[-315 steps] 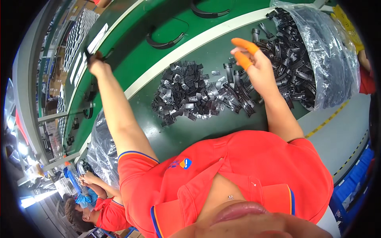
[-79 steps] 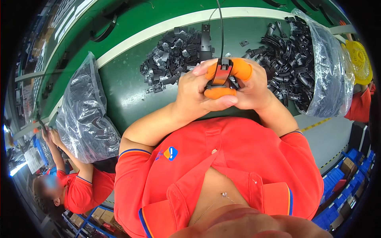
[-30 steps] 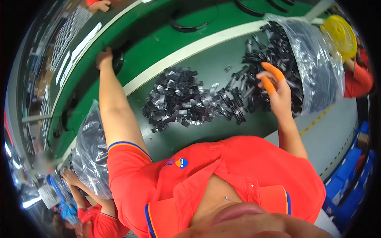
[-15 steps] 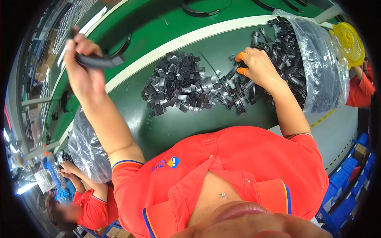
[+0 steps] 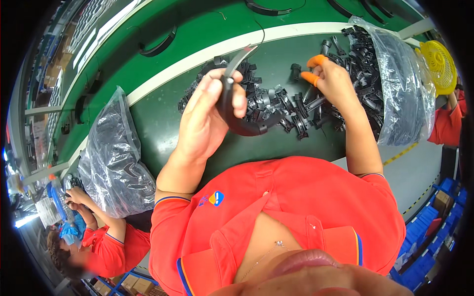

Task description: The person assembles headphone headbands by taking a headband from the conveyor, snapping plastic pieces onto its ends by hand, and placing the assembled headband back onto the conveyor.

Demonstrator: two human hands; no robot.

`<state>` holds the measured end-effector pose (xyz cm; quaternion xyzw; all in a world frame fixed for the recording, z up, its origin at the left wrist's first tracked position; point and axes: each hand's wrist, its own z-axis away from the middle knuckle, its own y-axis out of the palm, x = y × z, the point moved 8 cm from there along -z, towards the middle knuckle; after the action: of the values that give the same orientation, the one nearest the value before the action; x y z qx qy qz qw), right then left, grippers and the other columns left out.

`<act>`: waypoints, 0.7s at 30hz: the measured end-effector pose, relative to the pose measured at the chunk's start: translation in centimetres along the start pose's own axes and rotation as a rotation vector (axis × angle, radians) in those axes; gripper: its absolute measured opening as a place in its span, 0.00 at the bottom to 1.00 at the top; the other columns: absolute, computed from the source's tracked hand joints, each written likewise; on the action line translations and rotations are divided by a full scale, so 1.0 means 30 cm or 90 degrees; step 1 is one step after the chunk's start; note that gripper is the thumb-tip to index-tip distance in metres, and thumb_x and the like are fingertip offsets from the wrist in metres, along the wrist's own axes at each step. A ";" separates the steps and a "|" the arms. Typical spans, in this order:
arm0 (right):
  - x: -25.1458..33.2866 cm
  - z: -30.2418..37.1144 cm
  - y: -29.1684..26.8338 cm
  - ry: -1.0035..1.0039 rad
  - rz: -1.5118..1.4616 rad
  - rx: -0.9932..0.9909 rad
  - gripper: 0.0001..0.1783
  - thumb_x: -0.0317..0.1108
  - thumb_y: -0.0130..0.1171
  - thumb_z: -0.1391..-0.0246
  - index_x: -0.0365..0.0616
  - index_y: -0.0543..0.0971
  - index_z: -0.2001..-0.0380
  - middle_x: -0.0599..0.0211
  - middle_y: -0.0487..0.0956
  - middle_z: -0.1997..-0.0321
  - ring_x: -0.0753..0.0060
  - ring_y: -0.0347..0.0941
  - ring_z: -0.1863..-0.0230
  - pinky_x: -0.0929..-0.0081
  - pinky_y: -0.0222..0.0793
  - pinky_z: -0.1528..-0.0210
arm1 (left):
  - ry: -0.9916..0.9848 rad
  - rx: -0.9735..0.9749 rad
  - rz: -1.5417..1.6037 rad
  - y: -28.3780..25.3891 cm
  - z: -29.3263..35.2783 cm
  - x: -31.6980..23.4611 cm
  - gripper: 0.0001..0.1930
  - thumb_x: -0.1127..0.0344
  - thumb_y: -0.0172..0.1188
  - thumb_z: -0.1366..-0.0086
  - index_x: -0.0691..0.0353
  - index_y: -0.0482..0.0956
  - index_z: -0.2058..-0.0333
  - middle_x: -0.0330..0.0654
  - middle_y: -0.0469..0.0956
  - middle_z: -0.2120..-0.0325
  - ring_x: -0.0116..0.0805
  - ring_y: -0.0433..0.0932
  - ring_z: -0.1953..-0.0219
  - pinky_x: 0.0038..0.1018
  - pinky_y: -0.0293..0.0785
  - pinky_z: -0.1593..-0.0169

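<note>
My left hand (image 5: 210, 106) is raised over the left part of the bench, its fingers wrapped round a curved black headband (image 5: 244, 126). A thin metal strip and a dark wire stick up from the band's upper end. Farther right, my right hand (image 5: 333, 81) wears orange finger cots on thumb and forefinger. At those two fingertips is a small black plastic part (image 5: 295, 72), apparently pinched by its edge. Beneath and around both hands lie heaps of small black plastic parts (image 5: 298, 116); the headband and left hand partly hide the left heap.
Clear plastic bags of black parts stand at right (image 5: 402, 84) and left (image 5: 118, 163). Beyond a pale raised rail (image 5: 173, 71), more black headbands (image 5: 158, 47) lie on a green surface (image 5: 197, 24). A yellow basket (image 5: 438, 66) is at far right. Co-workers sit at both sides.
My left hand has brought the headband from the far left, over the green surface, to in front of the left heap. My right hand has moved slightly; the small black part now shows plainly at its fingertips.
</note>
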<state>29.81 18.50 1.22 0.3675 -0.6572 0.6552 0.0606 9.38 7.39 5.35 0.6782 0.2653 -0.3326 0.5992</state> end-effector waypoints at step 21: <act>0.327 0.052 0.062 0.032 -0.948 0.076 0.14 0.33 0.55 0.46 0.38 0.70 0.58 0.59 0.78 0.70 0.72 0.75 0.75 0.80 0.70 0.69 | -0.067 -0.042 -0.004 -0.004 -0.015 0.087 0.21 0.52 0.49 0.36 0.61 0.64 0.52 0.36 0.70 0.72 0.22 0.66 0.71 0.18 0.64 0.65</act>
<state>22.29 12.89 5.01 0.7030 -0.1961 0.4836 0.4832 11.01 7.75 3.30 0.6386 0.2462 -0.3608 0.6336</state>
